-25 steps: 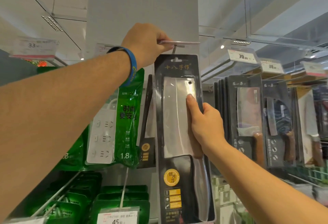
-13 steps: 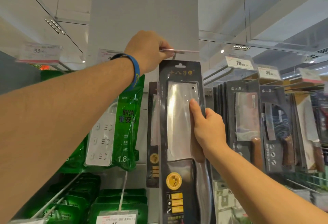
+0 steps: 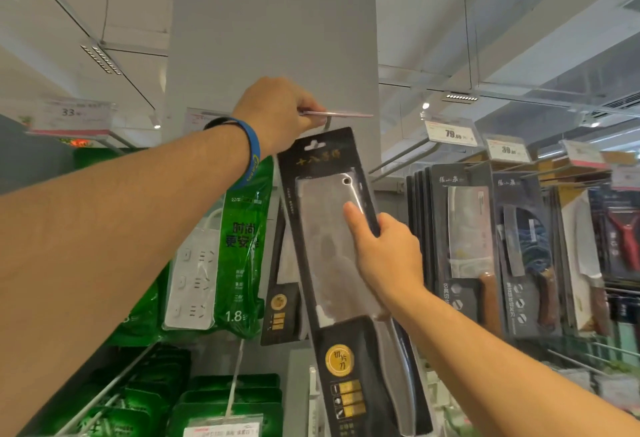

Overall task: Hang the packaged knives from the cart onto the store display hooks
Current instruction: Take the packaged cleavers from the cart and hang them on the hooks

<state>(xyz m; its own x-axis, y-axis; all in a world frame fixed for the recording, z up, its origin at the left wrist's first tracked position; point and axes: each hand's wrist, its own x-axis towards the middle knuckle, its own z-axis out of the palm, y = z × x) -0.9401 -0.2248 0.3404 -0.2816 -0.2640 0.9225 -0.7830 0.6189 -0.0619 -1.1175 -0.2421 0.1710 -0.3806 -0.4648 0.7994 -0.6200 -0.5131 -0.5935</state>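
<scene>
Store aisle, grey pillar (image 3: 277, 38): packaged knife (image 3: 322, 246), tilted, is gripped by the right hand (image 3: 388, 256), thumb pressed on the front, its slot held just below the display hook (image 3: 327, 124), whose price flap (image 3: 343, 114) is pinched up by the left hand (image 3: 277, 114), apparently for clearance.

Single view from a head-worn wide-angle camera, facing forward and tilted upward at the grey pillar (image 3: 273, 38). The camera stands near, within reach: left hand (image 3: 277, 114) meets the pillar's lower edge, right hand (image 3: 388, 256) lies just below it. Ceiling (image 3: 485, 4) flanks the pillar; hanging goods (image 3: 242, 246) fill the frame beneath and to its right.
</scene>
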